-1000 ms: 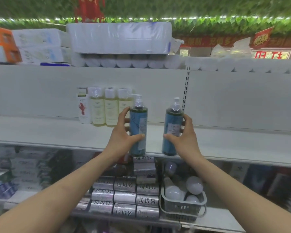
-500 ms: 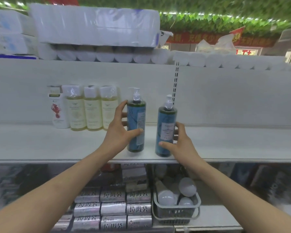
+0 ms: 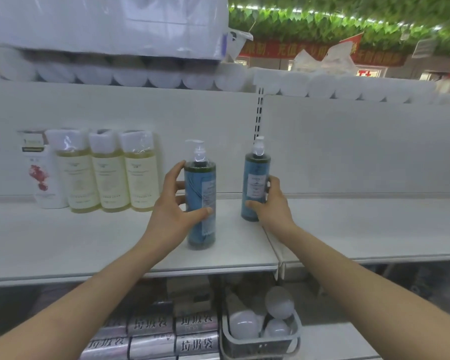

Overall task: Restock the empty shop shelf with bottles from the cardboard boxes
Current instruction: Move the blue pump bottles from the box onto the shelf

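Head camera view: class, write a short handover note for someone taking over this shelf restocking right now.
Left hand grips the left blue bottle. Right hand grips the right blue bottle.
Both stand upright on the shelf, apart from each other, to the right of three yellow bottles and a white bottle by the back wall.
Done: these bottles are on the shelf.
Left: let go, perhaps push the blue pair back into line, then fetch more bottles. The cardboard boxes are not in view.
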The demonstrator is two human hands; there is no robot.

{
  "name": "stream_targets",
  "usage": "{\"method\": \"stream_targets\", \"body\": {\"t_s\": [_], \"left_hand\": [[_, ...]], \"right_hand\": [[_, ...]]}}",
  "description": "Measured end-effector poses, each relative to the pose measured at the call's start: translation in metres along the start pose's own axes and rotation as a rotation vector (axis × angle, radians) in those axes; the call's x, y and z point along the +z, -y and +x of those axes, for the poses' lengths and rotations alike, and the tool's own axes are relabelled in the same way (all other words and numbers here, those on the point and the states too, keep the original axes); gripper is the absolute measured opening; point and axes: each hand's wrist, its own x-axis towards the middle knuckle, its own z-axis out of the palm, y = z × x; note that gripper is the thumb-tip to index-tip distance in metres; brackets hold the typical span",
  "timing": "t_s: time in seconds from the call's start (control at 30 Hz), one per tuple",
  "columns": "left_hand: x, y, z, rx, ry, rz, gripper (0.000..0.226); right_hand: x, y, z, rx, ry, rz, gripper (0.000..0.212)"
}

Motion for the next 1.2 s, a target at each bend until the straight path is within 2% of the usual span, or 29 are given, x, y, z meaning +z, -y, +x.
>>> {"method": "stream_targets", "body": {"t_s": [0.23, 0.53, 0.7, 0.83, 0.87, 0.93, 1.0, 1.03, 1.1, 1.13, 1.2], "left_hand": [[0.009, 0.007, 0.012, 0.008, 0.000, -0.006, 0.106], [0.025, 0.003, 0.014, 0.001, -0.007, -0.020, 0.106], [0.033, 0.000, 0.014, -0.012, 0.004, -0.024, 0.105], [0.037, -0.005, 0.012, -0.011, 0.020, -0.020, 0.105], [0.038, -0.006, 0.013, -0.010, 0.022, -0.020, 0.104], [0.042, -0.008, 0.014, -0.008, 0.022, -0.028, 0.104], [0.046, -0.010, 0.017, 0.000, 0.024, -0.045, 0.103], [0.049, -0.011, 0.019, 0.009, 0.025, -0.055, 0.103], [0.056, -0.014, 0.023, 0.033, 0.026, -0.081, 0.104], [0.060, -0.016, 0.025, 0.044, 0.028, -0.096, 0.104], [0.069, -0.022, 0.027, 0.055, 0.036, -0.127, 0.104]], "right_hand": [[-0.011, -0.017, 0.041, 0.026, -0.077, 0.025, 0.068], [-0.008, -0.033, 0.072, 0.024, -0.065, 0.079, 0.065], [-0.012, -0.035, 0.073, 0.017, -0.032, 0.073, 0.072], [-0.017, -0.024, 0.057, 0.087, -0.068, -0.002, 0.090], [-0.019, -0.019, 0.049, 0.078, -0.094, -0.016, 0.089], [-0.022, -0.005, 0.029, -0.028, -0.118, 0.005, 0.069], [-0.025, 0.010, 0.008, -0.147, 0.006, 0.087, 0.046], [-0.027, 0.018, -0.002, -0.181, 0.120, 0.112, 0.042], [-0.029, 0.029, -0.022, -0.198, 0.349, 0.139, 0.050], [-0.029, 0.032, -0.030, -0.185, 0.413, 0.162, 0.057], [-0.031, 0.031, -0.038, -0.167, 0.419, 0.185, 0.069]]}}
